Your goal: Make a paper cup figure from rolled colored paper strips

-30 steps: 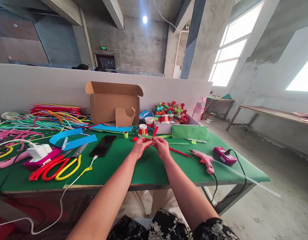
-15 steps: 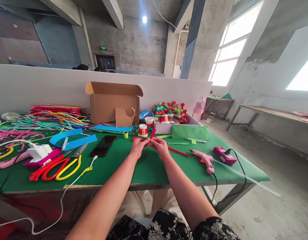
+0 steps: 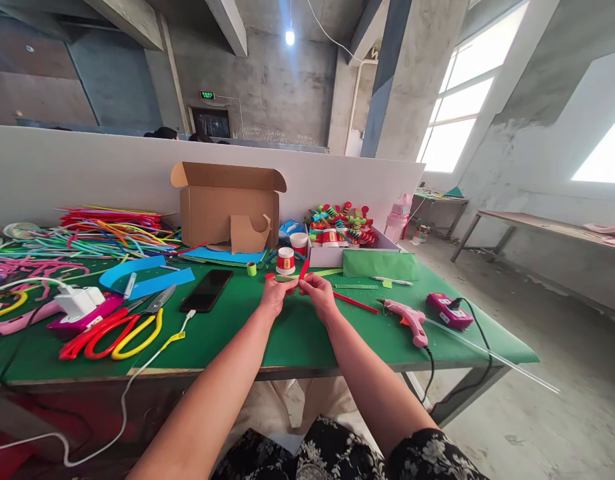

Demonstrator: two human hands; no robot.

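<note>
While 2 cups (image 3: 286,261) (image 3: 298,243) stand just beyond, the left hand (image 3: 273,295) and right hand (image 3: 319,293), fingers (image 3: 288,285) closed, pinch 1 red strip (image 3: 304,268).

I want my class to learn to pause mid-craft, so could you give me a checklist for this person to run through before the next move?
1. Red strip pinched in the right hand's fingertips: ok.
2. Left hand gripping the strip too: cannot tell; its fingertips meet the right hand's, hiding the contact.
3. Glue gun apart from both hands: ok, lying on the table to their right.
4. Glue gun cool: cannot tell.
5. Glue gun's cord kept on the tabletop: not ok, it hangs over the front edge.
6. Yellow-handled scissors apart from both hands: ok, lying to their left.
</note>
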